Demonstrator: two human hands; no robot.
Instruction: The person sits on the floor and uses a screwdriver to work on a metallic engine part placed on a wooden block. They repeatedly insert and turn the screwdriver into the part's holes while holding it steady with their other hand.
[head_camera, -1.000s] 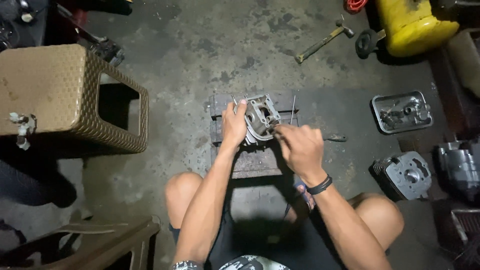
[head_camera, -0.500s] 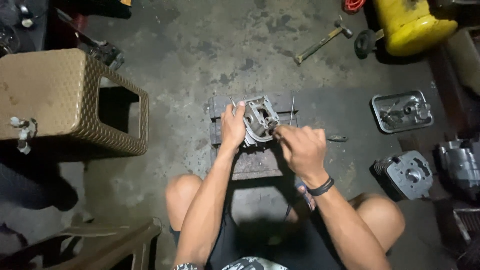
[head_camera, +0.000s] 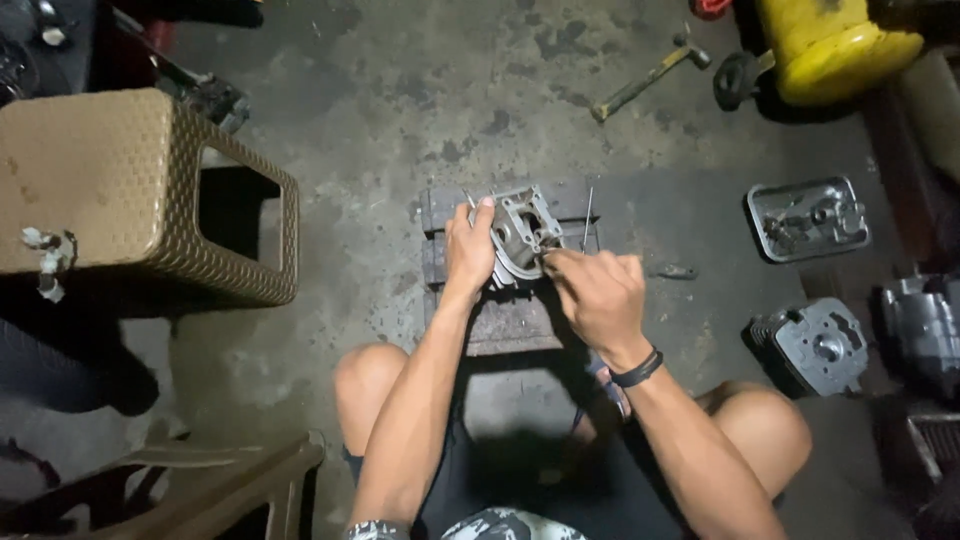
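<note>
One grey metal engine part (head_camera: 522, 232), an open casting with ports in its face, stands tilted on one dark block (head_camera: 500, 320) set on the concrete floor (head_camera: 400, 110) between the person's two knees. The left hand (head_camera: 468, 252) grips the casting's left edge: its fingers are wrapped and clamped on the rim, the thumb up along the top corner. The right hand (head_camera: 595, 290) sits just to the right of the casting, its fingertips pinched together on something small at the casting's lower right edge; what they pinch is too small to make out. One black band (head_camera: 637, 370) circles the right wrist. One thin metal rod (head_camera: 587, 218) stands just above the right fingertips, beside the casting's right edge.

Well to the right of the right fingers lie one shallow metal cover (head_camera: 808, 218) holding small parts, and one finned cylinder head (head_camera: 815, 345) below it; one more dark engine piece (head_camera: 925, 330) sits at the far right edge. Up and to the right of both hands lie one hammer (head_camera: 650, 80) and one yellow container (head_camera: 830, 40). Well left of the left fingers stands one woven brown stool (head_camera: 110, 190), and one more piece of brown plastic furniture (head_camera: 220, 490) shows at the lower left.
</note>
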